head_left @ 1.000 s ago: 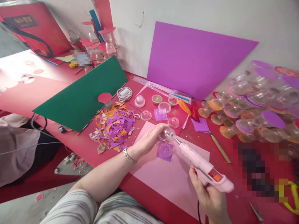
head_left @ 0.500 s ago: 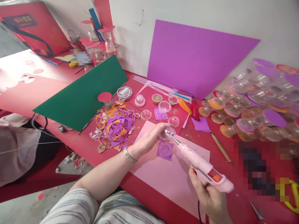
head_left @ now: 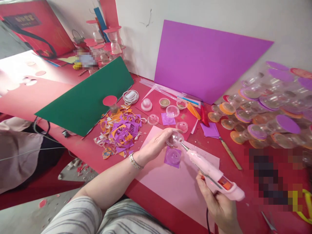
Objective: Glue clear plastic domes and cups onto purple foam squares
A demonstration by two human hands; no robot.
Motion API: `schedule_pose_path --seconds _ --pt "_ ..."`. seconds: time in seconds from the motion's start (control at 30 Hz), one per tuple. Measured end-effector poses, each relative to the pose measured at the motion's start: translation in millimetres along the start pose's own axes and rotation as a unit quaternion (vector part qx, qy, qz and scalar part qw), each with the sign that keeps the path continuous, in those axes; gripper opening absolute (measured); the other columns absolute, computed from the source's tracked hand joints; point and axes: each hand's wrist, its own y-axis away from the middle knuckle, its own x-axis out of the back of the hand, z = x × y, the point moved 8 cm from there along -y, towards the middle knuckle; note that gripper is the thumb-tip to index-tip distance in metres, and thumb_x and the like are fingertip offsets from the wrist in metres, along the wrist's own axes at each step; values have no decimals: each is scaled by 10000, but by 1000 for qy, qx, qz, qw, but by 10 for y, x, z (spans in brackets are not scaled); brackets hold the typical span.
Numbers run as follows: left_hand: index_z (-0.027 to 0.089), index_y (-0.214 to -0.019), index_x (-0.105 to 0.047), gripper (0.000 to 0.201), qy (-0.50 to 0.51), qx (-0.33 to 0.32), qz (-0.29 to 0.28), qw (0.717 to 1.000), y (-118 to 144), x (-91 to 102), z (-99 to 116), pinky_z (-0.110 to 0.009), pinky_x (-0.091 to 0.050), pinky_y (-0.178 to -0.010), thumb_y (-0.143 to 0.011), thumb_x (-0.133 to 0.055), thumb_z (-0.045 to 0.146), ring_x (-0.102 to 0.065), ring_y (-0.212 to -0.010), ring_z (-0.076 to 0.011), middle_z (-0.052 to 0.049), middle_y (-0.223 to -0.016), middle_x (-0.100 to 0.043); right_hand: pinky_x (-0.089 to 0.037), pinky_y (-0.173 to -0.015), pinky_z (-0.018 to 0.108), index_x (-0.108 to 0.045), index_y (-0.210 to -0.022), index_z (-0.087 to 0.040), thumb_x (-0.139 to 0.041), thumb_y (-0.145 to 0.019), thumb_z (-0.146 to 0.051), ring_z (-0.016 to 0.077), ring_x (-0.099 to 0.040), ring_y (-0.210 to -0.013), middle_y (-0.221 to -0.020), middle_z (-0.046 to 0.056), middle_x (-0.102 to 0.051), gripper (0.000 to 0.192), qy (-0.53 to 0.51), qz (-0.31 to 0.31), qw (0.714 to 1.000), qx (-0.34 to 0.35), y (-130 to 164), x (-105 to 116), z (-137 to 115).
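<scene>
My left hand (head_left: pixel 156 144) holds a clear plastic dome (head_left: pixel 174 138) with a small hole in it, above the pink sheet. In my right hand (head_left: pixel 216 201) is a pink glue gun (head_left: pixel 212 174), gripped by its handle. Its metal nozzle meets or nearly meets the dome near the hole; I cannot tell whether they touch. Just below lies a second clear dome (head_left: pixel 174 156) on a purple paper square. Farther back, another dome (head_left: pixel 172 111) sits near a purple square (head_left: pixel 168 119), with a loose dome (head_left: pixel 181 127) close by.
Purple and orange paper scraps (head_left: pixel 122 130) pile up left of my hands. A green board (head_left: pixel 85 97) leans behind them. Stacked hourglass-shaped pieces (head_left: pixel 265 100) crowd the right. A wooden-handled tool (head_left: pixel 230 152), an orange cutter (head_left: pixel 193 111) and yellow-handled scissors (head_left: pixel 305 204) lie about.
The view has shifted very slightly. Both hands, the dome and the glue gun keep almost the same position.
</scene>
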Motion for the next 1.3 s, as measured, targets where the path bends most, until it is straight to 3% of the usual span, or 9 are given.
schedule_pose_path --seconds 0.2,0.4,0.57,0.93,1.1,1.3 --pt "187 -1198 -672 545 10 8 9 1000 5 4 -5 -332 -507 -843 -936 -471 621 -603 -893 -178 -56 -957 -650 -623 -668 246 -681 -948 -202 -580 -934 -362 191 -737 -744 -843 63 -727 190 -28 26 999 -11 -39 15 -71" --pt "176 -1185 -671 558 24 10 4 1000 9 -13 27 -334 -503 -836 -914 -498 632 -599 -894 -181 -63 -964 -646 -628 -781 297 -674 -1081 -199 -574 -937 -313 214 -748 -844 -944 79 -744 210 -21 10 1000 12 -23 17 -57" --pt "171 -1173 -676 572 19 13 9 1000 11 -11 59 -315 -487 -817 -901 -508 646 -595 -893 -175 -66 -977 -651 -629 -701 252 -636 -1138 -198 -589 -920 -236 196 -750 -800 -923 54 -744 226 -25 -6 999 28 0 20 -26" --pt "176 -1195 -671 545 11 13 7 1000 8 -1 44 -333 -476 -838 -930 -484 614 -604 -898 -183 -67 -978 -654 -604 -688 233 -653 -1008 -210 -577 -914 -186 178 -732 -785 -879 37 -714 124 -46 -9 998 28 -77 20 -86" --pt "186 -1179 -678 531 18 8 2 1000 10 -9 44 -325 -482 -855 -928 -492 614 -583 -926 -177 -55 -984 -632 -597 -652 222 -652 -1081 -200 -573 -923 -214 177 -729 -745 -867 45 -725 177 -40 -14 999 10 -65 1 -54" --pt "186 -1189 -670 555 -2 10 3 1000 -5 10 -3 -311 -472 -839 -925 -477 635 -559 -878 -158 -47 -963 -622 -611 -657 251 -674 -910 -198 -595 -919 -306 184 -711 -677 -786 52 -712 134 -20 11 1000 -5 -85 33 -86"
